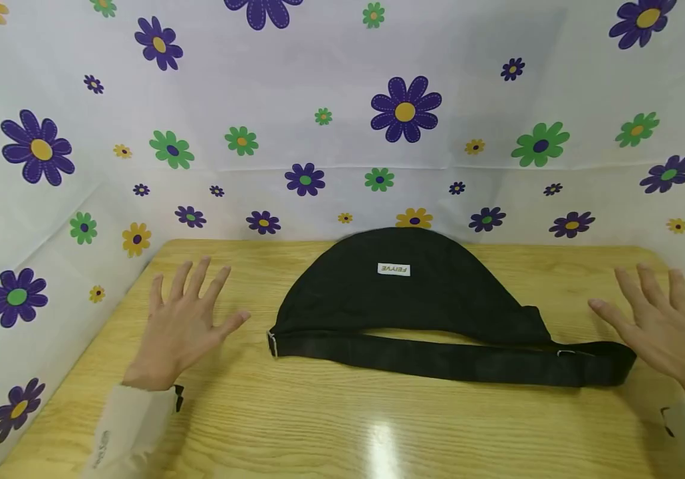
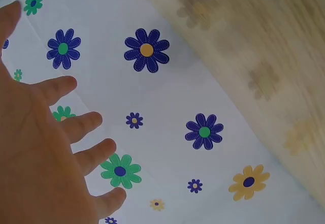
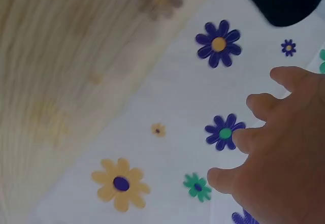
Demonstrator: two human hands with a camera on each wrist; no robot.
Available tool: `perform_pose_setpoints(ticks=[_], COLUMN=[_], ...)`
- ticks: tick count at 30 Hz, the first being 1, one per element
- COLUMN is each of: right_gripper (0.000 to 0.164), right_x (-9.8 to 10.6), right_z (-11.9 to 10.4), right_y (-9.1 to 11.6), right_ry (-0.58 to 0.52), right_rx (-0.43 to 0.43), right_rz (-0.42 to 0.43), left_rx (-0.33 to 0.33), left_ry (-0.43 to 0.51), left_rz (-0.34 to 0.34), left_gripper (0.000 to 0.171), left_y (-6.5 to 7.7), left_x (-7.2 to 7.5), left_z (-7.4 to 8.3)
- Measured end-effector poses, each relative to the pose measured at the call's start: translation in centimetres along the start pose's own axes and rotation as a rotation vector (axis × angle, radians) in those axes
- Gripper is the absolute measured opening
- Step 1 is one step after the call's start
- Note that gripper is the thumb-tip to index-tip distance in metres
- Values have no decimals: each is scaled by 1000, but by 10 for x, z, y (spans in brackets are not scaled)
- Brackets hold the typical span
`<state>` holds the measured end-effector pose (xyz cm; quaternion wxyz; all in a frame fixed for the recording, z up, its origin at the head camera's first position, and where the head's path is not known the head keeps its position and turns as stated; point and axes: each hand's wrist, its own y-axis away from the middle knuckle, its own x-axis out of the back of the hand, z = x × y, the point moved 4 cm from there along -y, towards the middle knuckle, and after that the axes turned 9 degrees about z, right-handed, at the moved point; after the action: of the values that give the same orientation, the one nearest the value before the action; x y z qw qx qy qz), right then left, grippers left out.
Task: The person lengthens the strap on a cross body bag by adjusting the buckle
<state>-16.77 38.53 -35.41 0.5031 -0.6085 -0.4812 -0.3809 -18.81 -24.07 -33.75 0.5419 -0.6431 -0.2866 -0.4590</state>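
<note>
A flat black half-moon cloth piece (image 1: 402,299) with a small white label (image 1: 394,269), its lettering upside down, lies on the table in the head view. Its wide black strap (image 1: 438,359) runs along the near side and folds back in a loop at the right. A metal ring (image 1: 273,344) joins the strap at the left end. To the left of the cloth, my left hand (image 1: 183,326) is held with fingers spread, touching nothing. My right hand (image 1: 674,326), also spread and holding nothing, is just beyond the strap's looped end.
The light wood table (image 1: 294,419) has rounded far corners. Behind and to the left hangs a white sheet (image 1: 318,66) printed with purple, green and yellow flowers. A dark rounded shape (image 3: 289,0) shows at the top of the right wrist view.
</note>
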Motion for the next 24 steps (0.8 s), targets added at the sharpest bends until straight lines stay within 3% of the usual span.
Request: perform_pose_setpoints(ticks=[6,12,15,19,24], right_gripper=[75,46,36,28,23], right_x=[6,20,21,19,15], right_z=[-37,-87,-107,-131,-158], right_y=[-9,-15,-15,-16,-20], right_ry=[-147,-223,-269,-351,-421], right_rx=[89,249,303,329,347], right_rz=[-11,123,158,137,106], left_rx=[-18,22,42,57,70], left_ry=[51,289,394,515,601], left_rz=[-79,-184,-205,-235,-248], left_gripper=[71,43,37,32,28], left_y=[-1,2,3,2,2], left_x=[-5,-10,-12,-14,-15], left_z=[11,18,20,24,27])
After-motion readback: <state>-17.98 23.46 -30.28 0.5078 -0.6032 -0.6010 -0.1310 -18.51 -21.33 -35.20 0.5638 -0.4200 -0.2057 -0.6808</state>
